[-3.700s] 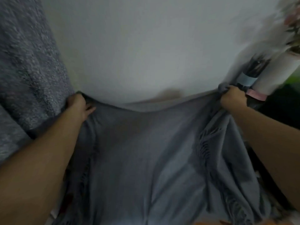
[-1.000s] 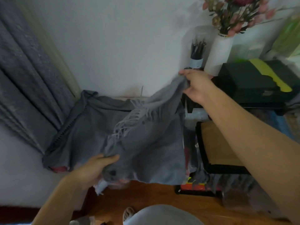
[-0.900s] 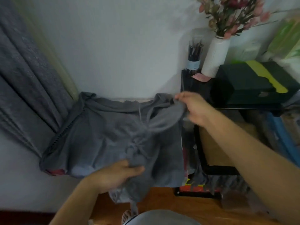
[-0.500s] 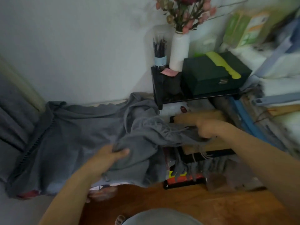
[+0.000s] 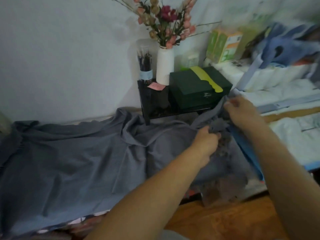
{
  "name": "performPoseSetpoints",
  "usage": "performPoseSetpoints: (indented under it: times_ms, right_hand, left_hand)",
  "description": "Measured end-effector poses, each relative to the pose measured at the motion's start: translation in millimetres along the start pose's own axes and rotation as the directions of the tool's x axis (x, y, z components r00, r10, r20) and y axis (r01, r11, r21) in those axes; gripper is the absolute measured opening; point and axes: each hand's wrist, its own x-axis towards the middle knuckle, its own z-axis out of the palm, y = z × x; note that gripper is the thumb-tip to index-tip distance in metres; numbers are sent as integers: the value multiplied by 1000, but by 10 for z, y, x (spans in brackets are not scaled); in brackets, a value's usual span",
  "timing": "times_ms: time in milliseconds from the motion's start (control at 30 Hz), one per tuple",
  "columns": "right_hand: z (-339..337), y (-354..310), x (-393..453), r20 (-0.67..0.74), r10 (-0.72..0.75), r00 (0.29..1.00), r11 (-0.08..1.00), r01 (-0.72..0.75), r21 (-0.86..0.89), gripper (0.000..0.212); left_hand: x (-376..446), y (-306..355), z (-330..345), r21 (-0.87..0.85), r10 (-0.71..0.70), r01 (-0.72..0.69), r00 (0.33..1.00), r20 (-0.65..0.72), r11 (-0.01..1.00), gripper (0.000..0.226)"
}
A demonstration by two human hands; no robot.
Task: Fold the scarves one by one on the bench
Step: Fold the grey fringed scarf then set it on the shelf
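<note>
Nearest the camera, two bare forearms reach forward and to the right over a strip of brown wooden floor (image 5: 225,220). A grey scarf (image 5: 78,161) lies spread wide across the bench, covering it from the far left edge to the right, its cloth creased in long folds; only a thin patterned strip of the bench (image 5: 90,219) shows under the near hem. At the scarf's right end the left hand (image 5: 205,142) has its fingers (image 5: 213,135) curled into a bunch of the fabric, gripping it where the fringe gathers. Just beyond and to the right, the right hand (image 5: 242,112) pinches a raised edge of the same scarf, pulling it up into a taut ridge that runs between the two hands; its fingers are blurred, though they plainly close on the cloth. A blue strip (image 5: 249,153) runs along the right side beneath the right forearm. Behind the hands stands a small black shelf (image 5: 147,104) carrying a dark green box (image 5: 195,90) with a yellow-green comb (image 5: 207,77) lying on its lid. Beside the box a white vase (image 5: 164,68) holds pink and dark red flowers (image 5: 164,19), and left of it a clear holder of dark pens (image 5: 145,64) stands above a pink note (image 5: 155,86). Further right, a green and orange carton (image 5: 223,45) sits blurred among white and blue bedding (image 5: 285,54), against the pale wall (image 5: 60,49).
</note>
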Motion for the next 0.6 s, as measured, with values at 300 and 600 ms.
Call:
performPoseSetpoints:
  times_ms: [300, 600]
  right_hand:
    - [962, 728, -941, 31, 133, 991, 948, -136, 287, 12]
    - [22, 983, -630, -9, 749, 663, 279, -304, 911, 10]
  left_hand:
    - [-55, 69, -154, 3, 14, -15, 971, 240, 1000, 37]
    - [-367, -1309, -1235, 601, -44, 43, 999, -13, 798, 67]
